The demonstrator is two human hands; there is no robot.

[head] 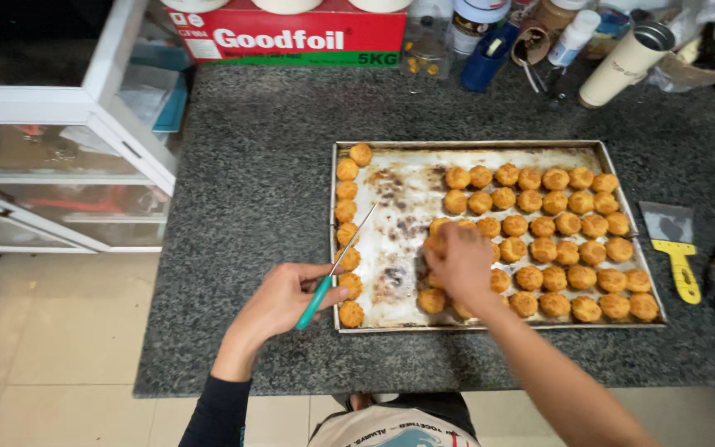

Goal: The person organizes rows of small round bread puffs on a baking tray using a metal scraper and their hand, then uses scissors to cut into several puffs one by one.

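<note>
A metal baking tray (391, 170) lies on a dark granite counter (266, 141). Many small golden puff pastries (573, 223) fill its right half, and a column of them (347, 211) runs down its left edge. My left hand (279, 302) holds a thin knife with a teal handle (318, 300), its blade pointing up over the tray's left side. My right hand (459, 261) reaches into the tray and closes its fingers on one pastry (437, 236) at the left edge of the group.
A yellow-handled scraper (676, 248) lies right of the tray. A red cardboard box (291, 35), jars, a blue cup (486, 62) and a white tumbler (626, 64) crowd the counter's back. A white glass-door cabinet (59, 132) stands left, over a tiled floor.
</note>
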